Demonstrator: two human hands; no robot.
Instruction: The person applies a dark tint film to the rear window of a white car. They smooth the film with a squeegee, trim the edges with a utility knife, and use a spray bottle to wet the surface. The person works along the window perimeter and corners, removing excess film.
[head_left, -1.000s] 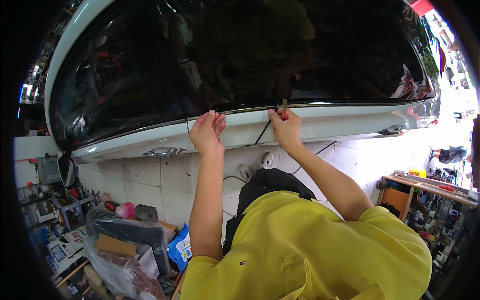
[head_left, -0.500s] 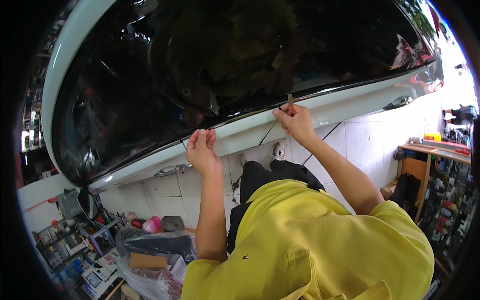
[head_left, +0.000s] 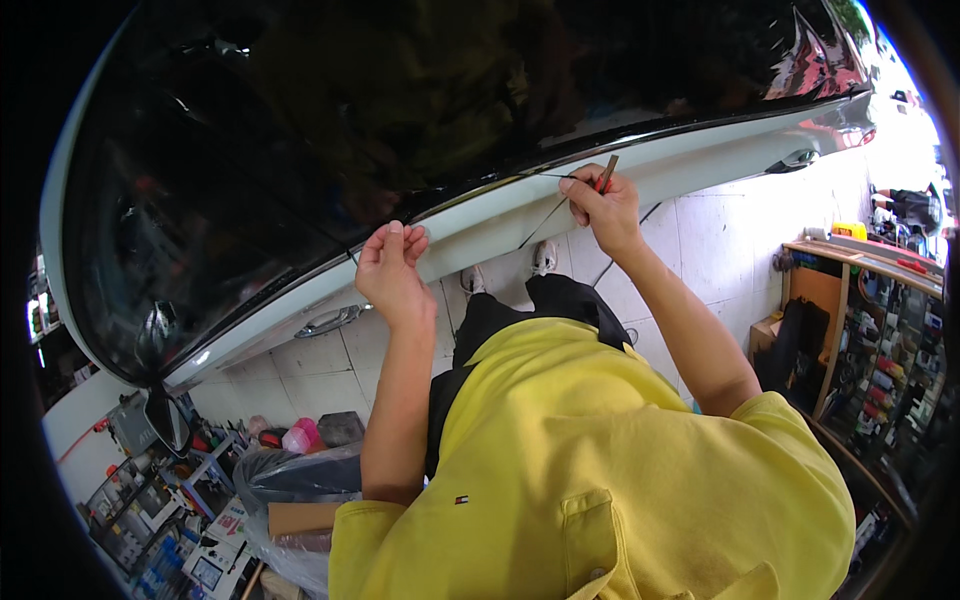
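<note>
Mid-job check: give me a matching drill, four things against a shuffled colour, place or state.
1. left hand
2. right hand
3. shirt
4. side mirror

A. yellow
B. gripping a tool with a red part
C. at the pictured left end of the car
D. the hand nearer the mirror

Pairs: 1-D, 2-B, 3-A, 4-C

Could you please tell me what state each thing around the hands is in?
Left hand: fingers curled near the window's lower edge; whether it holds anything is unclear.
Right hand: closed on the flat tool.
Flat tool: gripped, its end sticking up.
Thin dark cord: stretched straight below the right hand.
Car window: looks closed, dark and reflective.
Car door: looks shut.
Side mirror: standing out from the car.
</note>
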